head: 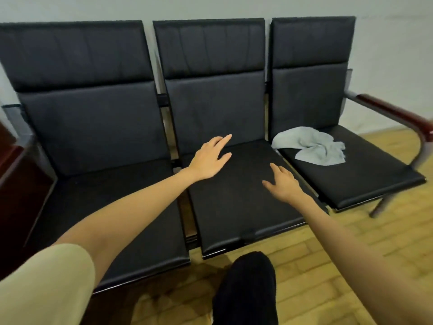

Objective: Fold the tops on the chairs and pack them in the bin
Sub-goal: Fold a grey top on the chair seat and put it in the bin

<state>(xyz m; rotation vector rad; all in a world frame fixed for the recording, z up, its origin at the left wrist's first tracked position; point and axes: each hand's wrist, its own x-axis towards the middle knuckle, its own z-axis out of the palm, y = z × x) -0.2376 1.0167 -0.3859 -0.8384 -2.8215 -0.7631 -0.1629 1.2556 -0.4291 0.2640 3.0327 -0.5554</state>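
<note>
Here, three joined black padded chairs; the middle chair seat (234, 207) serves as landmark. Left hand (209, 158) above the rear left part of that seat, fingers straight and spread wide, holding nothing. Right hand (284, 182) above the seat's right side, fingers relaxed and apart, also holding nothing. Whether either palm touches the cushion cannot be told. One crumpled pale grey-blue cloth top (311, 146) lies unfolded on the chair (363, 177) just right of the middle seat, near that chair's back corner. Red-brown wooden armrest (393, 111) farther right. Yellow wood-pattern floor (328, 266) in front of the seat.
</note>
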